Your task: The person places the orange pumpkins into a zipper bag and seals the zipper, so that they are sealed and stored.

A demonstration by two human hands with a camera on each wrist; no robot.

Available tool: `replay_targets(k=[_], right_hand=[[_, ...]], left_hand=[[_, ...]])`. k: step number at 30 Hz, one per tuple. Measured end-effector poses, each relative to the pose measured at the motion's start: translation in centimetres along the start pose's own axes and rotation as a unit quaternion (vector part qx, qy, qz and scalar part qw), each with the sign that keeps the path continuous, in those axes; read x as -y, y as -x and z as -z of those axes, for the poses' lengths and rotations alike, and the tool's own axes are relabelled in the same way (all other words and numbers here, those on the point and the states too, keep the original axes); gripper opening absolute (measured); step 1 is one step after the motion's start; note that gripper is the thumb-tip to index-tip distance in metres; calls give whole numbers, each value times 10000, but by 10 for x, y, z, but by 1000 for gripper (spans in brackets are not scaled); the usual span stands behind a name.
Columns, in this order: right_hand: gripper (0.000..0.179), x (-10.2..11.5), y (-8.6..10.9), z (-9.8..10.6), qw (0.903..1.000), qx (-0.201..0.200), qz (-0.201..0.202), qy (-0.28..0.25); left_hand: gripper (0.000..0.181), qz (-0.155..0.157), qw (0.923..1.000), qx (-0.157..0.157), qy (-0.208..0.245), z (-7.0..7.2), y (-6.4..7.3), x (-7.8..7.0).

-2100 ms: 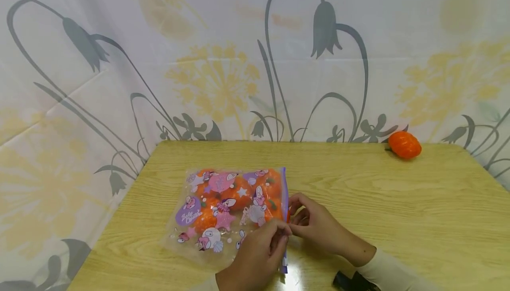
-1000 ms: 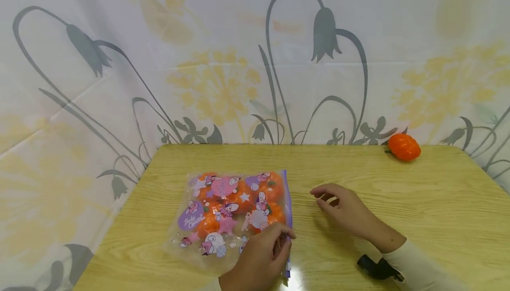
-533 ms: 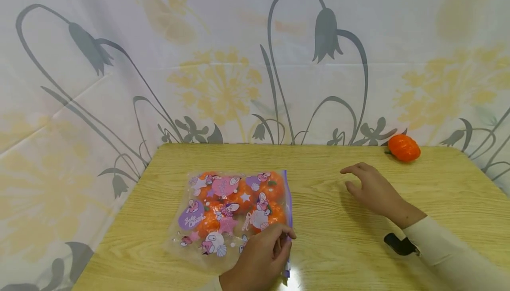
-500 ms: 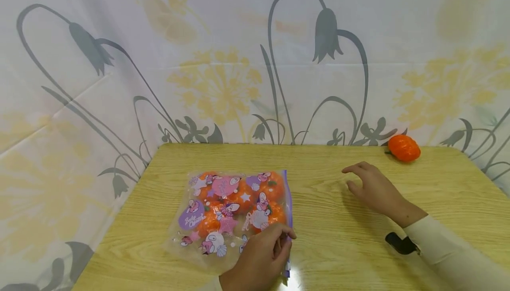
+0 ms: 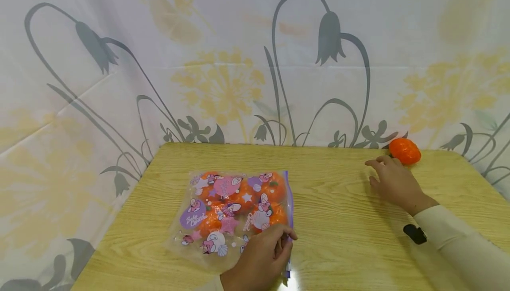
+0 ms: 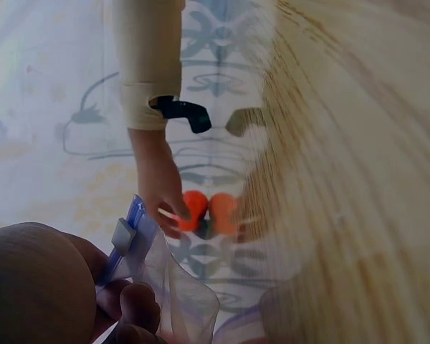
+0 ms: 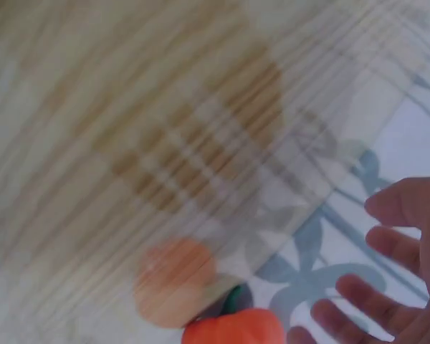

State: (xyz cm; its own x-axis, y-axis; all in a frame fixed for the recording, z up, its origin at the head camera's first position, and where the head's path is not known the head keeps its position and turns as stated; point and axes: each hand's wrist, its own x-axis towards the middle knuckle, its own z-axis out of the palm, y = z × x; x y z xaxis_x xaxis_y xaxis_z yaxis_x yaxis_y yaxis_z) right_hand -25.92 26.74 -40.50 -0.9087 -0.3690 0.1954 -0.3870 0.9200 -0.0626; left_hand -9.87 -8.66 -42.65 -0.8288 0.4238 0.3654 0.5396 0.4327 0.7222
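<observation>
A clear zip bag [image 5: 225, 186] printed with pink and purple cartoon figures lies flat on the table, several orange pumpkins [image 5: 275, 187] inside it. My left hand [image 5: 260, 253] pinches the bag's purple zip edge near its lower end. In the left wrist view a pale slider [image 6: 123, 235] sits on that edge beside the fingers. At the back right rests a loose small orange pumpkin [image 5: 406, 150] with a green stem. My right hand [image 5: 398, 184] is just in front of it, fingers spread and holding nothing. The right wrist view shows the pumpkin [image 7: 236, 328] beside the fingertips.
The wood-patterned table [image 5: 330, 220] is glossy and mirrors the hand and pumpkin. A floral cloth [image 5: 239, 83] hangs behind its back edge and along the left side. A black device [image 5: 415, 234] is strapped under the right sleeve [image 5: 454, 231].
My right hand has left the bag's zip edge and travelled right and away to the loose pumpkin. My left hand keeps its hold on the bag, which has barely moved.
</observation>
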Motion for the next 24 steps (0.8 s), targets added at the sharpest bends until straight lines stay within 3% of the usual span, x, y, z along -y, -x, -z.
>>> replay_targets(k=[5, 13, 24], right_hand=[[47, -18, 1, 4, 9989, 168, -389, 202], [47, -38, -3, 12, 9961, 421, -643, 438], [34, -62, -16, 21, 9936, 818, -565, 538]], left_hand=[[14, -20, 10000, 23, -2, 0, 0, 0], [13, 51, 9999, 90, 23, 0, 0, 1], [13, 55, 10000, 45, -21, 0, 0, 1]])
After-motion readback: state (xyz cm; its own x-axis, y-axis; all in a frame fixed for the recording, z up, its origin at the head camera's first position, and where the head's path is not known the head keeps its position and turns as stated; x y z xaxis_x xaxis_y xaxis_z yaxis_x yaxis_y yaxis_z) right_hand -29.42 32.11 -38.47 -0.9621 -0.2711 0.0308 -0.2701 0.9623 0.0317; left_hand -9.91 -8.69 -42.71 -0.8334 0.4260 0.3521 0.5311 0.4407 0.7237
